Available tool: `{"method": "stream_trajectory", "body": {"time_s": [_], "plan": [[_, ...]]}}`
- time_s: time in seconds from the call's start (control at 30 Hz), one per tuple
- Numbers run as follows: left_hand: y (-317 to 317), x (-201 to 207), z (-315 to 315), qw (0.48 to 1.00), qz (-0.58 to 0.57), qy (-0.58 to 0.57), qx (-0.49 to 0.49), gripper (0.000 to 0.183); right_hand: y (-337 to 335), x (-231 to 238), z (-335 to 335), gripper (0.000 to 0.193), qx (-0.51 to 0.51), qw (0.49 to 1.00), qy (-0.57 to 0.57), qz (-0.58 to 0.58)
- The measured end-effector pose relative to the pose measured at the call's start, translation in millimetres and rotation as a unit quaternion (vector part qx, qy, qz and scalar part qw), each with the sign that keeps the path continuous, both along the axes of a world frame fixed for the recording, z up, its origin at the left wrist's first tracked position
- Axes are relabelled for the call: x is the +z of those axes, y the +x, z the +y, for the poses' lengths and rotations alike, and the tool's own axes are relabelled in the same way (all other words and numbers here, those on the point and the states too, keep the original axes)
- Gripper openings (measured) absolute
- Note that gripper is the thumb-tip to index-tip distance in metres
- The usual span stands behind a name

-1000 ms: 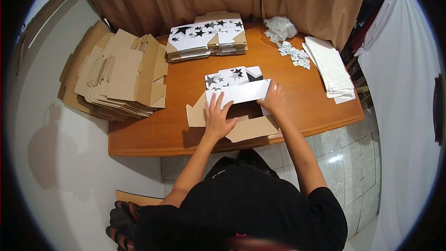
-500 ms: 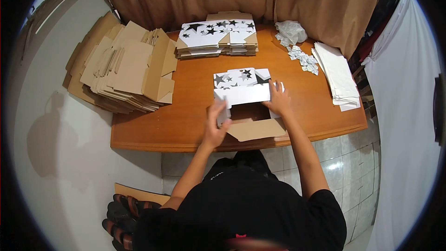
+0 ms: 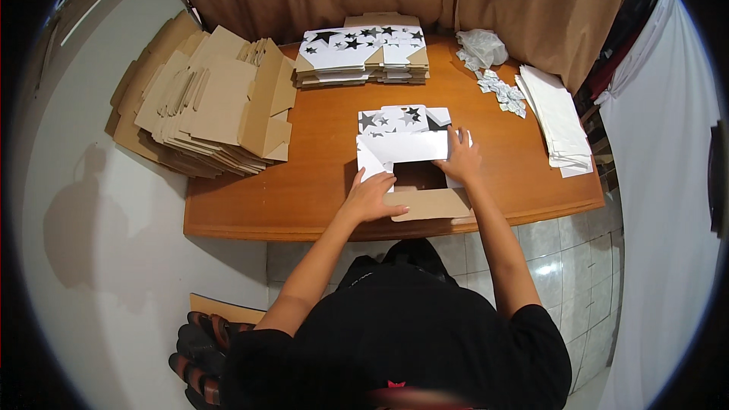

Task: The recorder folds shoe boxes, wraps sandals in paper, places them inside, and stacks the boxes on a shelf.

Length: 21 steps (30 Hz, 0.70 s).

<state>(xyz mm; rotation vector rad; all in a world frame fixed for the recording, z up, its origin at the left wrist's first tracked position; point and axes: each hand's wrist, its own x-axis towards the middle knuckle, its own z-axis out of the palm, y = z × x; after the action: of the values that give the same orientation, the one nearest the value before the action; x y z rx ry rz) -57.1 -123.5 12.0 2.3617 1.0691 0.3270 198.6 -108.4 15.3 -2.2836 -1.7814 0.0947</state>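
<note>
Left grip point(image 3: 373, 196) spread flat on brown cardboard flap point(image 3: 425, 203), right grip point(image 3: 459, 158) pressing star-printed white box point(image 3: 402, 140), glossy wooden table point(image 3: 319, 175)

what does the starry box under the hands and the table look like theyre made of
The starry box looks like thin cardboard: plain brown, matte inner flaps, with a white outer face printed with black stars, apparently a paper coating. The table looks like wood or wood veneer, orange-brown with a smooth, slightly glossy finish; which of the two cannot be told. The left hand and right hand press on the box's flaps.
</note>
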Motion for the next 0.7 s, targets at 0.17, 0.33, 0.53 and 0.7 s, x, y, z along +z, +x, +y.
{"method": "stream_trajectory", "body": {"time_s": [0.17, 0.33, 0.53, 0.7], "plan": [[3, 12, 9, 0.999, 0.026, -0.037, 0.006, 0.091, -5, -2, -1, 0.087, -0.011, 1.0, -0.01, -0.006], [14, 10, 10, 0.998, 0.055, -0.021, 0.039, 0.089, -9, 7, -3, 0.087, -0.018, 0.999, -0.046, -0.005], [20, 16, 14, 0.99, 0.115, -0.065, 0.043, 0.089, -10, 5, -4, 0.086, -0.022, 0.999, -0.042, -0.015], [-1, 11, 7, 0.992, 0.005, -0.122, -0.018, 0.093, 2, -9, 0, 0.091, -0.016, 1.0, -0.004, -0.007]]}}
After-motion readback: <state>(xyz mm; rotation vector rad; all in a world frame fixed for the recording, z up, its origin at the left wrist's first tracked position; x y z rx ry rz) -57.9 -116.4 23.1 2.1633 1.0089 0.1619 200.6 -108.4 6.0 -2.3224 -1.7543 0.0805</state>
